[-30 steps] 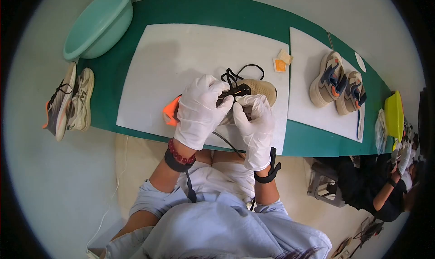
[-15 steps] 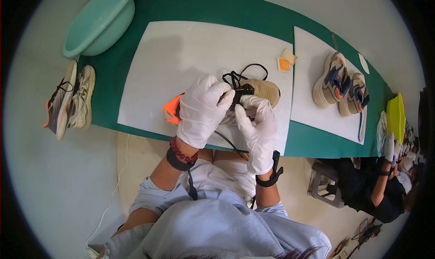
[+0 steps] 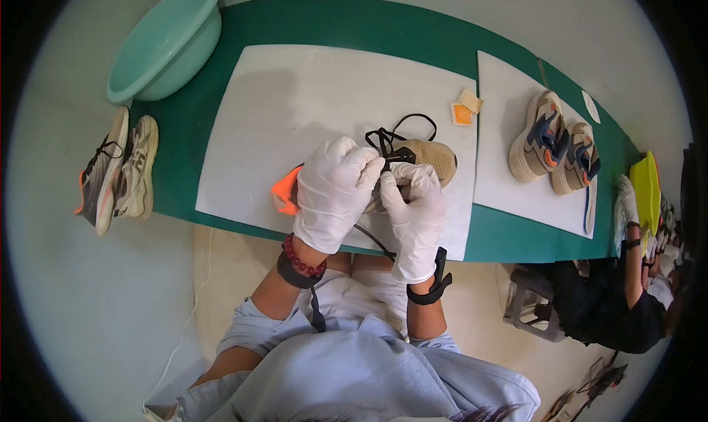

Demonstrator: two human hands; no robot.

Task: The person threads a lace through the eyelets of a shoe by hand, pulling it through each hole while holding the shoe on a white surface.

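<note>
A sneaker [image 3: 435, 158] with a tan mesh toe and an orange heel lies on a white board [image 3: 273, 97], toe to the right. Its black shoelace [image 3: 399, 155] crosses the lacing area and loops out beyond the far side; another length trails toward the near edge. My left hand [image 3: 335, 193], in a white glove, is closed in a pinch on the lace over the middle of the shoe. Right beside it, my gloved right hand [image 3: 417, 208] pinches at the lacing with curled fingers; what lies between them is mostly hidden. Both hands cover much of the shoe.
A mint-green basin [image 3: 166, 46] and a pair of sneakers [image 3: 118, 171] are at the left end of the green table [image 3: 509, 234]. Small packets [image 3: 463, 113] lie near the board's right edge. Another pair of sneakers [image 3: 542, 142] rests on a second board. A seated person [image 3: 608, 304] is at right.
My right hand has moved up and left, closer to my left hand at the lacing, and its fingers have drawn in. The whole view has shifted slightly.
</note>
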